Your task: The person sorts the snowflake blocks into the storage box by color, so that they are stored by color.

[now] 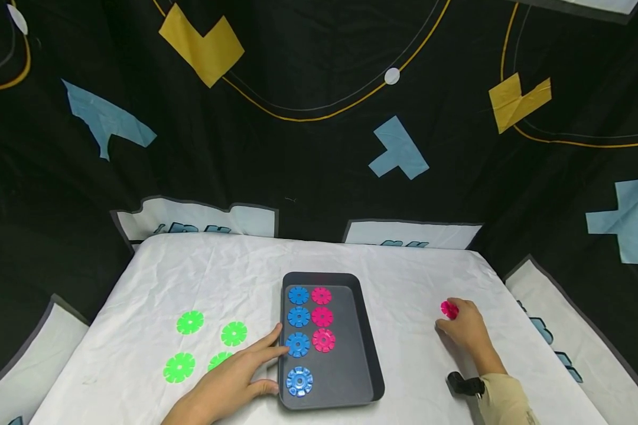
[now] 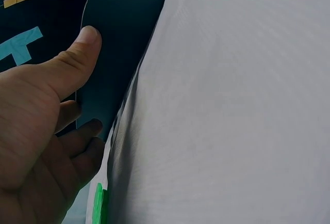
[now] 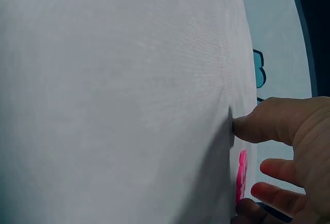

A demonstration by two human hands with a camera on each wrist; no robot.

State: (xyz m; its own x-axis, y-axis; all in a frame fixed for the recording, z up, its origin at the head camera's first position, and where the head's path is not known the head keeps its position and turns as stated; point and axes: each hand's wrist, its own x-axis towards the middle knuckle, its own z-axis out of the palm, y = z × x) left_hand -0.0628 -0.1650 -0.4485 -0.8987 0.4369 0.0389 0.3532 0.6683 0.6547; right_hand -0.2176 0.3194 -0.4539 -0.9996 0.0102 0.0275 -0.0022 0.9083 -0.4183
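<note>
A dark grey baking tray (image 1: 353, 354) lies on the white cloth. Blue notched plastic discs (image 1: 299, 317) form its left column, and three pink discs (image 1: 322, 317) lie in a column beside them. With fingers fairly straight, my left hand (image 1: 234, 378) rests against the tray's left side; the left wrist view shows its thumb on the tray's outer wall (image 2: 121, 38). Far to the right, my right hand (image 1: 469, 327) is at another pink disc (image 1: 449, 309). In the right wrist view that disc (image 3: 242, 175) lies on the cloth between spread thumb and fingers; any fingertip contact is unclear.
Several green notched discs (image 1: 189, 322) lie on the cloth left of the tray, one partly behind my left hand. White cloth (image 1: 404, 295) covers the table. A black curtain (image 1: 308, 171) with taped shapes hangs behind it.
</note>
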